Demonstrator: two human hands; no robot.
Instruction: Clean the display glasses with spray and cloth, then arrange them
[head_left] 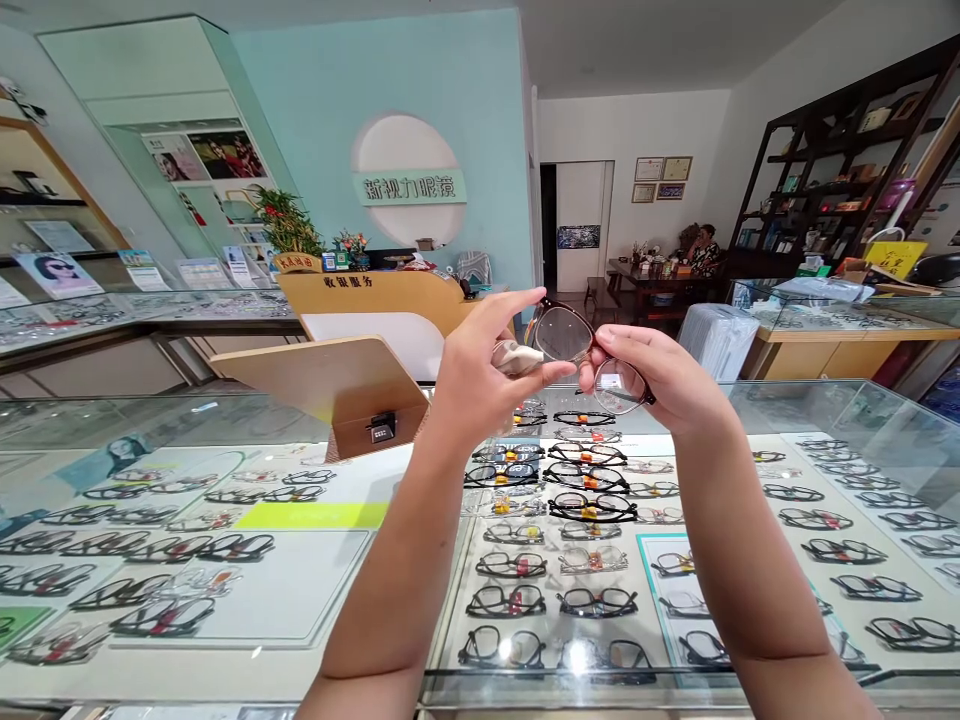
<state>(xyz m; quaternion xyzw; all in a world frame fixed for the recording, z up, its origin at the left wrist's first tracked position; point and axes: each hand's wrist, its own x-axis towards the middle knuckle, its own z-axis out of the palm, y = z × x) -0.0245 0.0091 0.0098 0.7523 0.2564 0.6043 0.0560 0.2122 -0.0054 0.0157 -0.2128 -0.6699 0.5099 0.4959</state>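
A pair of eyeglasses with dark upper rims is held up above the glass counter, tilted down to the right. My left hand is closed around its left end, index finger at the top rim and thumb below the lens. A crumpled pale cloth is tucked in that same hand, partly hidden by the fingers. With thumb and fingers pinched near the bridge, my right hand grips the glasses beside the right lens. Rows of eyeglass frames lie under the counter glass below both hands.
The glass display counter spans the front. A tilted wooden-framed mirror or stand is left of my hands. Behind it is a yellow cashier desk. At the far right back, a person sits by a dark table.
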